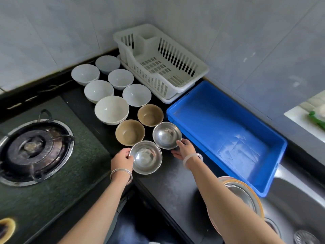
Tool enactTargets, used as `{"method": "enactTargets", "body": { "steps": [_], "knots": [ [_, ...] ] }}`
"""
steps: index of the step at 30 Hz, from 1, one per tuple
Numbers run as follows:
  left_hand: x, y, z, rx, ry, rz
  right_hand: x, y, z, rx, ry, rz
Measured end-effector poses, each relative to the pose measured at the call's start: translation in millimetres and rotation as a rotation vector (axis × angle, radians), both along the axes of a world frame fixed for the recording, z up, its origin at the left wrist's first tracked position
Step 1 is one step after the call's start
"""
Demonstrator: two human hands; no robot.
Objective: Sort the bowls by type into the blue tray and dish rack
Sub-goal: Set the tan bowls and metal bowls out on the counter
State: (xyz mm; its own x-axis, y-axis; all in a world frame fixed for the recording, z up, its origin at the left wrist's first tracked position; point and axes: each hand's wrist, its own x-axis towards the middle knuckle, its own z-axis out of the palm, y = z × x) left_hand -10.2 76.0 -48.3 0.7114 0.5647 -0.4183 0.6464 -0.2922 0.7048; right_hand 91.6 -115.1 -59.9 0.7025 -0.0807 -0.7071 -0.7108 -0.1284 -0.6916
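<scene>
Both my forearms reached forward from the bottom of the view over the black counter [168, 182]; my left hand [121, 160] curled against the left rim of the nearer round stainless-steel bowl [146, 157], fingers touching its edge, while my right hand [184, 149] cupped the near right side of the farther round stainless-steel bowl [167, 135], thumb on the rim; whether either grip had fully closed I could not tell, and both bowls sat on the counter; beyond them stood two brown ceramic bowls [130, 132], then six white ceramic bowls [111, 110] in two rows running toward the wall; the rectangular blue plastic tray [274, 175] lay empty to my right, just beside the farther steel bowl, its long axis running away from me toward the white slatted plastic dish rack [200, 71], also empty, at the back; my right hand was the nearer one to the tray, so I judged a short carry to the right would do for it, whereas the left would have to cross over
</scene>
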Motion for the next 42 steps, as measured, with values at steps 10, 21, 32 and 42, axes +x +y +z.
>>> {"method": "enactTargets", "body": {
  "steps": [10, 21, 32, 42],
  "knots": [
    [-1, -19, 16, 0.24, -0.005, -0.206, -35, -46, 44, -0.214, -0.282, 0.131],
    [-9, -178, 32, 0.066, -0.138, -0.75, -150, -198, 57, -0.98, -0.36, -0.051],
    [-15, -245, 23, 0.095, -0.08, -0.981, -181, -212, 36, -0.916, -0.116, -0.033],
    [-14, -245, 16, 0.092, -0.082, -0.953, -179, -213, 44, -1.133, -0.111, 0.102]
  ]
}}
